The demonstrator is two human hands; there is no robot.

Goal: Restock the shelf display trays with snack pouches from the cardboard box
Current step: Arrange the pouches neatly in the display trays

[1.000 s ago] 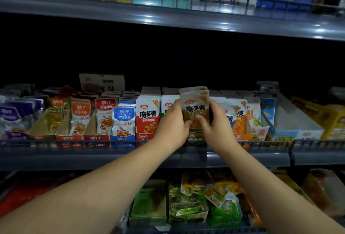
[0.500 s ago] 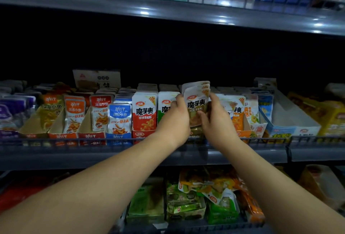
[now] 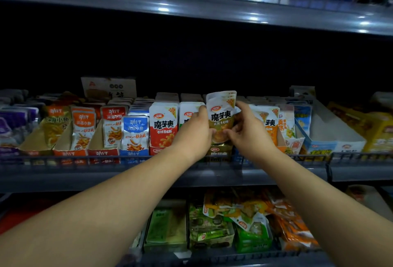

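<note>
A small stack of white-and-olive snack pouches (image 3: 221, 115) stands upright over the olive display tray (image 3: 219, 151) on the middle shelf. My left hand (image 3: 194, 133) grips the stack's left edge and my right hand (image 3: 247, 132) pinches its right edge and lower corner. The pouches' lower part is hidden behind my fingers. A red tray of similar pouches (image 3: 163, 127) sits just left of my left hand, and an orange row (image 3: 270, 122) just right of my right hand. The cardboard box is not in view.
A wire rail (image 3: 85, 158) runs along the shelf's front edge. Fish-snack trays (image 3: 110, 128) fill the left side; a near-empty white and blue tray (image 3: 331, 132) stands at the right. The upper shelf (image 3: 191, 9) overhangs. Loose pouches (image 3: 238, 209) crowd the lower shelf.
Both hands have shifted slightly lower on the pouch stack, and the stack has stayed over the olive tray. The view has tilted a little.
</note>
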